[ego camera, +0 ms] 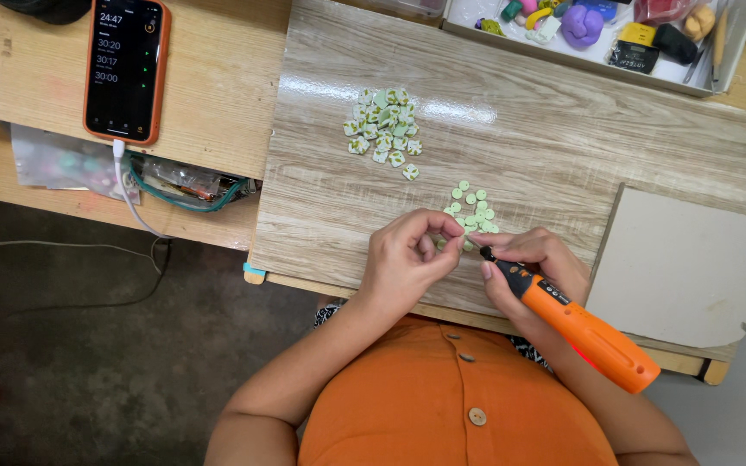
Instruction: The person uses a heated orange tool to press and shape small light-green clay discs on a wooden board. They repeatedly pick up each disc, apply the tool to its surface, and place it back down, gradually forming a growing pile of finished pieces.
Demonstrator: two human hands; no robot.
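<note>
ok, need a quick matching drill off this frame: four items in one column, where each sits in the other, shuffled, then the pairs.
Items:
1. phone
2. rotary tool
3. tray of clay lumps
4. grey square slab

Places:
A. in the right hand
B. top left, on the lighter desk, cable plugged in
C. right edge of the wood-grain board
D. far edge, top right

Pairs: 1-B, 2-A, 3-D, 4-C

The left hand pinches a small green piece at the tool's tip.
</note>
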